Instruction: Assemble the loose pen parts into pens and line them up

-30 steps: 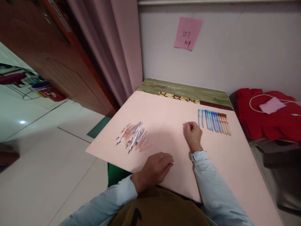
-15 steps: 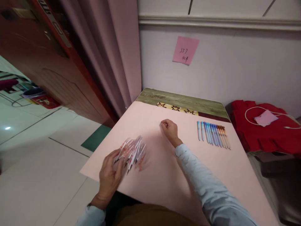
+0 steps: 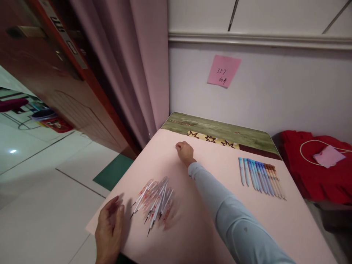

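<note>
A loose heap of thin pen refills (image 3: 156, 205), white with dark tips, lies on the pink sheet, mixed with clear and reddish pieces blurred by motion. My left hand (image 3: 110, 223) hovers at the left edge of the sheet, beside the heap and apart from it, thumb and fingers spread with nothing between them. Farther back, my right hand (image 3: 185, 151) is at the far part of the sheet with its fingers pressed together. What it may hold is hidden. To the right, several pens (image 3: 261, 178) lie side by side in a row, blue ones left and brown-topped ones right.
The pink sheet (image 3: 220, 220) covers most of the table, whose green wood-patterned end (image 3: 220, 126) meets the wall. A pink note (image 3: 224, 71) is stuck there. Beside the table, a red cloth (image 3: 310, 176) carries a white cable. A brown door (image 3: 82, 95) stands left.
My right hand has moved left across the far part of the sheet, still closed. My left hand has drawn back from the heap toward the lower left. The view has shifted slightly.
</note>
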A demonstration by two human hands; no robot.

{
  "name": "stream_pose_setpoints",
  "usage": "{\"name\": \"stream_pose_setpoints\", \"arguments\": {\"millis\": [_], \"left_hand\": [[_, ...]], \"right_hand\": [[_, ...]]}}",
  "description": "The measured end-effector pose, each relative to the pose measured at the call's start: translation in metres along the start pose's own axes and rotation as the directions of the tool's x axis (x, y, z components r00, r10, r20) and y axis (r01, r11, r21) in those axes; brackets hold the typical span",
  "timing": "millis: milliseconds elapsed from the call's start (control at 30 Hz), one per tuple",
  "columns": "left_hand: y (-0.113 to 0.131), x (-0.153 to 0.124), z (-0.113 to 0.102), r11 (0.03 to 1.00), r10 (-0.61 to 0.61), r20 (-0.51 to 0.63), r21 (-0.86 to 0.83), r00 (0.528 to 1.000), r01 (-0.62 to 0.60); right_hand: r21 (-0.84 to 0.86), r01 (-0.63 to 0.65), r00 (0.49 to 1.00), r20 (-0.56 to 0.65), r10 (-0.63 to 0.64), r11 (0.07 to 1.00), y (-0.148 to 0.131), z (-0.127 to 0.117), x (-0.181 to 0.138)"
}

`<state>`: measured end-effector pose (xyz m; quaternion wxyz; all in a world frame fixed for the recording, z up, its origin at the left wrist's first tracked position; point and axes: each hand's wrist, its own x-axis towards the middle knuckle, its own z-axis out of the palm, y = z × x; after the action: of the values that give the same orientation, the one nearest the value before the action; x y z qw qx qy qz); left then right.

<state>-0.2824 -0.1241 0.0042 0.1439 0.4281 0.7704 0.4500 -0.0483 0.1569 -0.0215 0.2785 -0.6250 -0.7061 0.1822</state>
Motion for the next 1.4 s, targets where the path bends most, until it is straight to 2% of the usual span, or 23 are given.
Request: {"name": "stream_pose_setpoints", "arguments": {"millis": [133, 233, 300, 367, 433, 533, 633, 700, 800, 933, 1167, 1267, 1400], "left_hand": [[0.000, 0.004, 0.007, 1.000, 0.001, 0.018, -0.022, 1.000, -0.001], [0.003, 0.005, 0.013, 0.998, 0.052, 0.029, -0.032, 0.998, -0.051], [0.005, 0.005, 0.015, 0.992, 0.125, 0.015, -0.019, 0.992, -0.125], [0.006, 0.003, 0.018, 0.977, 0.214, 0.020, -0.002, 0.977, -0.214], [0.009, 0.000, 0.021, 0.963, 0.270, 0.058, 0.001, 0.961, -0.270], [0.019, -0.007, 0.028, 0.954, 0.297, 0.118, -0.009, 0.948, -0.298], [0.034, -0.015, 0.033, 0.950, 0.311, 0.159, -0.025, 0.937, -0.311], [0.044, -0.022, 0.035, 0.947, 0.319, 0.184, -0.035, 0.930, -0.319], [0.055, -0.031, 0.035, 0.948, 0.319, 0.205, -0.049, 0.925, -0.316], [0.056, -0.044, 0.031, 0.944, 0.328, 0.213, -0.053, 0.920, -0.324], [0.030, -0.064, 0.016, 0.915, 0.381, 0.198, 0.059, 0.903, -0.399], [0.018, -0.064, 0.015, 0.856, 0.420, 0.301, 0.181, 0.856, -0.484], [0.013, -0.046, 0.026, 0.798, 0.339, 0.503, 0.294, 0.795, -0.526]], "right_hand": [[0.017, 0.017, 0.999, 0.035, -0.018, 1.000, 0.006, 0.001, 0.002], [0.052, 0.015, 1.000, 0.026, -0.016, 0.999, 0.009, -0.013, -0.007], [0.076, 0.003, 1.000, 0.008, -0.004, 0.997, 0.010, -0.029, -0.025], [0.118, 0.002, 1.000, -0.006, -0.001, 0.993, 0.010, -0.048, -0.058], [0.270, 0.039, 0.999, -0.031, -0.031, 0.962, 0.010, -0.068, -0.101], [0.370, 0.004, 0.999, 0.041, -0.020, 0.929, 0.011, -0.092, -0.172], [0.436, -0.086, 0.995, 0.074, 0.060, 0.896, 0.013, -0.101, -0.227], [0.472, -0.135, 0.991, 0.062, 0.120, 0.871, 0.017, -0.102, -0.248], [0.490, -0.150, 0.988, 0.037, 0.151, 0.859, 0.021, -0.099, -0.263], [0.465, -0.102, 0.994, 0.011, 0.109, 0.880, 0.024, -0.090, -0.270], [0.350, 0.061, 0.998, -0.050, -0.046, 0.935, 0.028, -0.079, -0.280], [0.274, 0.089, 0.996, -0.046, -0.079, 0.957, 0.029, -0.079, -0.283], [0.110, 0.203, 0.979, -0.038, -0.200, 0.973, 0.025, -0.078, -0.287]]}}
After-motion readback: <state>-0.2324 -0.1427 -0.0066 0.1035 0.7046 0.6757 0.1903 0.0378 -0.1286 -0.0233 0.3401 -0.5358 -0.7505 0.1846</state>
